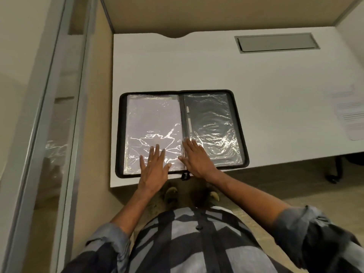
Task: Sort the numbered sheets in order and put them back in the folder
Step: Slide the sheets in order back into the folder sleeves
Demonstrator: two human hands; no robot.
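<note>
A black zip folder [239,123] lies open near the front edge of the white desk [197,66]. Its left side holds a clear sleeve with a white sheet [151,115] inside. The right side shows an empty-looking clear sleeve [208,115] over dark backing, with a white pen [188,120] by the spine. My left hand [154,166] rests flat, fingers spread, on the lower part of the left sleeve. My right hand [197,157] lies flat across the spine onto the lower right sleeve. Neither hand grips anything.
A printed paper [348,109] lies at the desk's right edge. A grey cable hatch [275,42] is set into the back right of the desk. A glass partition [49,115] stands to the left. The folder's zipper pull [185,175] hangs over the front edge.
</note>
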